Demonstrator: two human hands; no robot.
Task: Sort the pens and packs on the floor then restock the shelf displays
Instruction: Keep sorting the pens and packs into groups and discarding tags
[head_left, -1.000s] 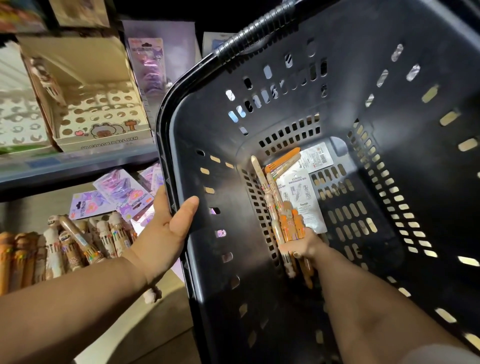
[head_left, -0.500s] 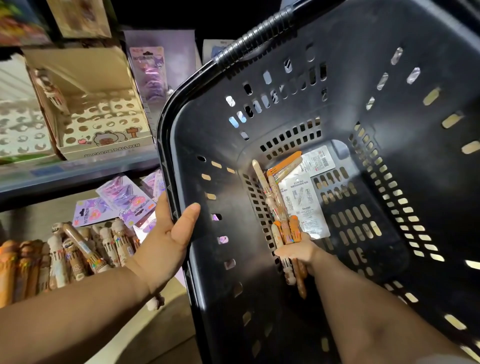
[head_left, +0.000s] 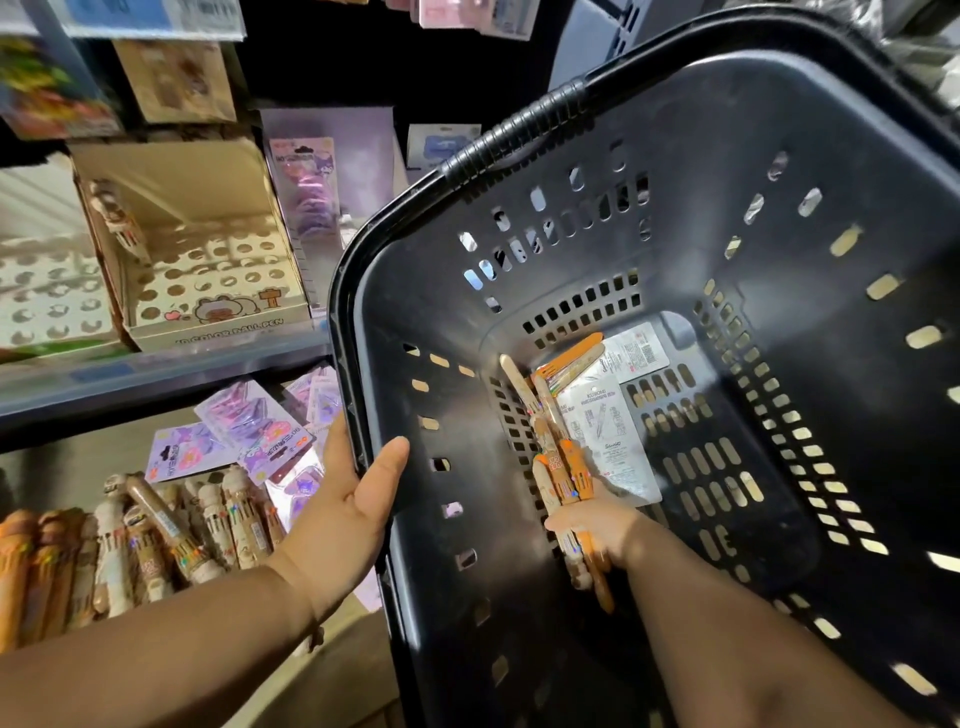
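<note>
Left hand (head_left: 358, 504) grips the black basket's (head_left: 467, 623) rim, thumb inside. Right hand (head_left: 597, 527), deep in the basket, clasps a bundle of multicolour pens (head_left: 563, 467); white packs (head_left: 608, 431) lie beside them on its bottom.

"10 COLOR BALL PEN" on display box (head_left: 228, 332), "KUROMI" on white pack (head_left: 605, 421)

Tilted black slotted basket (head_left: 691, 156) with ribbed handle (head_left: 514, 132) along its rim
</note>
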